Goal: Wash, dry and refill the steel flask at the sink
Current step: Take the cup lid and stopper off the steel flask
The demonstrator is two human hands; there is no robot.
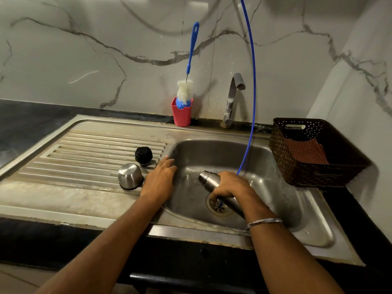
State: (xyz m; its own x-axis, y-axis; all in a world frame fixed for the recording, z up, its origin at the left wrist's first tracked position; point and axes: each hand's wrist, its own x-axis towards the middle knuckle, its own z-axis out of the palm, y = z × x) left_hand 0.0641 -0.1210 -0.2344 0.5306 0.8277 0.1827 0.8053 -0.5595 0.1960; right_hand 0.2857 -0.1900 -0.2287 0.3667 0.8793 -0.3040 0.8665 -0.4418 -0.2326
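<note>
your right hand (230, 185) grips the flask (212, 182) over the sink (297, 209) drain, long axis tilted, open mouth pointing far-left. your left hand (161, 179) rests flat on the basin's left rim, fingers straight, nearer the cup (129, 176) and stopper (143, 155).

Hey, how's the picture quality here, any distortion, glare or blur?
Head view: wide-angle bending curves the counter edge and walls; dim, warm light; soft glare on the sink rim and steel cup; flask and both hands fairly sharp; corners darker.

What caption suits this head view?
Right hand tilts the open steel flask over the sink; cup and stopper wait aside.
</note>
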